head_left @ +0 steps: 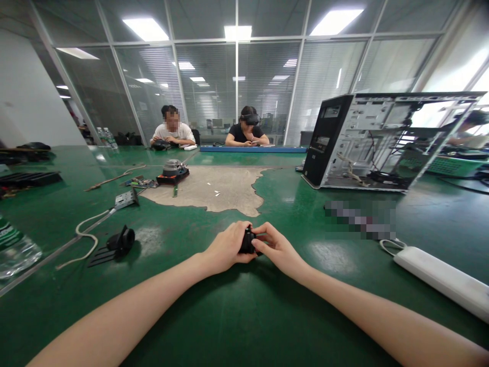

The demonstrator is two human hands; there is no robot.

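Between my two hands is a small black object [247,242], its kind too covered by fingers to make out. My left hand [228,245] wraps round its left side, thumb below and fingers over the top. From the right, the fingertips and thumb of my right hand [274,245] pinch its edge. Both hands are just above the green tabletop [244,321], in front of a torn patch of brown board [221,191]. To the left lies a black plastic part [120,240] with a round end and flat prongs.
An opened computer case [359,142] stands at the right, near a white power strip [443,278]. A plastic bottle [17,250] lies at the left edge, with a metal bracket [126,199] and cable beyond. A cooler-like part [173,172] sits further back. Two people sit across the table.
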